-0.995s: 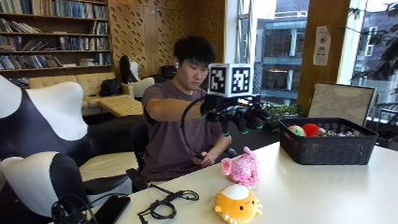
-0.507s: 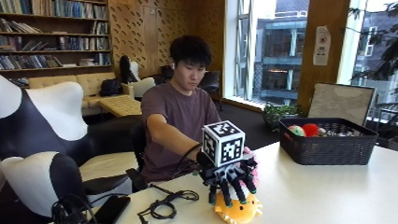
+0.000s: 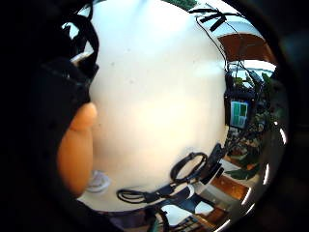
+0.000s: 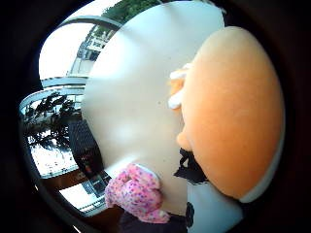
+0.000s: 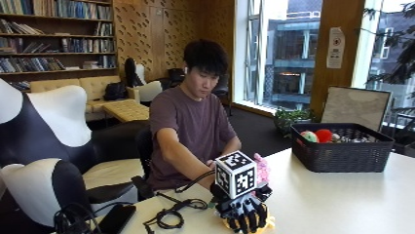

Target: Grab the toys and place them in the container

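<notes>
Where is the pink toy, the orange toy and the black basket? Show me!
pink toy (image 4: 133,194): right thumb side palm view, on its spotted body.
orange toy (image 4: 233,111): right thumb side palm view, on its round orange body, close to the palm.
black basket (image 5: 340,156): outside view, on its front wall.

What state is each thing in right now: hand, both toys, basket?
Right hand: on top of the orange toy, fingers curled down over it.
Orange toy: on the table, under the hand, not lifted.
Pink toy: on the table beside the orange toy, untouched.
Basket: upright on the table, open-topped, already holding toys.
</notes>
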Tool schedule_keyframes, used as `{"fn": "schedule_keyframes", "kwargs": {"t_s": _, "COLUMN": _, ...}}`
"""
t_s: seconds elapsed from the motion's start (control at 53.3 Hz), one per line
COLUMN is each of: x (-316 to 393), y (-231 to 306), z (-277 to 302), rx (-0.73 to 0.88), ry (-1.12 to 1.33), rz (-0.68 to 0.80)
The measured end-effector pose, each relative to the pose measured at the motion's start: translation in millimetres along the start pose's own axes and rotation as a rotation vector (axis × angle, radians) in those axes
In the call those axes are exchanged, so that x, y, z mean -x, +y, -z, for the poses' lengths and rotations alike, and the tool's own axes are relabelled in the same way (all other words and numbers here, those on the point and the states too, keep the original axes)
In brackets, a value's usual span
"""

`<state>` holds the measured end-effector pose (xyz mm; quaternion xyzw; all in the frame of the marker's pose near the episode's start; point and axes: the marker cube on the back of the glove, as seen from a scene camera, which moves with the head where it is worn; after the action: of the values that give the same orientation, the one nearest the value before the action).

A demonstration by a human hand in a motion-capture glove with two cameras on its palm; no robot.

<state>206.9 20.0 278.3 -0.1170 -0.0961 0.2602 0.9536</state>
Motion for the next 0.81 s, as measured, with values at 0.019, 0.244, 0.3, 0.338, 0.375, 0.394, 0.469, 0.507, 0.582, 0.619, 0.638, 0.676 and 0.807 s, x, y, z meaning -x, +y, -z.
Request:
{"fn": "schedule_keyframes", "kwargs": {"t_s": 0.019, "x": 0, "y": -1, "z": 0, "rx": -0.024, "ry": -0.013, "rz": 0.004}}
{"fn": "schedule_keyframes", "kwargs": {"t_s": 0.244, "x": 10, "y": -6, "z": 34, "rx": -0.181, "ry": -0.095, "rz": 0.036}}
{"fn": "schedule_keyframes", "kwargs": {"t_s": 0.3, "x": 19, "y": -3, "z": 54, "rx": -0.176, "ry": -0.109, "rz": 0.051}}
{"fn": "schedule_keyframes", "kwargs": {"t_s": 0.338, "x": 27, "y": -1, "z": 70, "rx": -0.183, "ry": -0.102, "rz": 0.062}}
{"fn": "schedule_keyframes", "kwargs": {"t_s": 0.375, "x": 35, "y": 0, "z": 89, "rx": -0.194, "ry": -0.09, "rz": 0.078}}
{"fn": "schedule_keyframes", "kwargs": {"t_s": 0.394, "x": 40, "y": 1, "z": 100, "rx": -0.198, "ry": -0.085, "rz": 0.088}}
{"fn": "schedule_keyframes", "kwargs": {"t_s": 0.469, "x": 68, "y": 6, "z": 148, "rx": -0.216, "ry": -0.079, "rz": 0.14}}
{"fn": "schedule_keyframes", "kwargs": {"t_s": 0.507, "x": 86, "y": 9, "z": 172, "rx": -0.227, "ry": -0.086, "rz": 0.173}}
{"fn": "schedule_keyframes", "kwargs": {"t_s": 0.582, "x": 121, "y": 16, "z": 209, "rx": -0.259, "ry": -0.088, "rz": 0.234}}
{"fn": "schedule_keyframes", "kwargs": {"t_s": 0.619, "x": 140, "y": 20, "z": 226, "rx": -0.28, "ry": -0.073, "rz": 0.265}}
{"fn": "schedule_keyframes", "kwargs": {"t_s": 0.638, "x": 150, "y": 23, "z": 235, "rx": -0.291, "ry": -0.061, "rz": 0.282}}
{"fn": "schedule_keyframes", "kwargs": {"t_s": 0.676, "x": 172, "y": 27, "z": 250, "rx": -0.313, "ry": -0.034, "rz": 0.312}}
{"fn": "schedule_keyframes", "kwargs": {"t_s": 0.807, "x": 258, "y": 46, "z": 282, "rx": -0.354, "ry": 0.005, "rz": 0.463}}
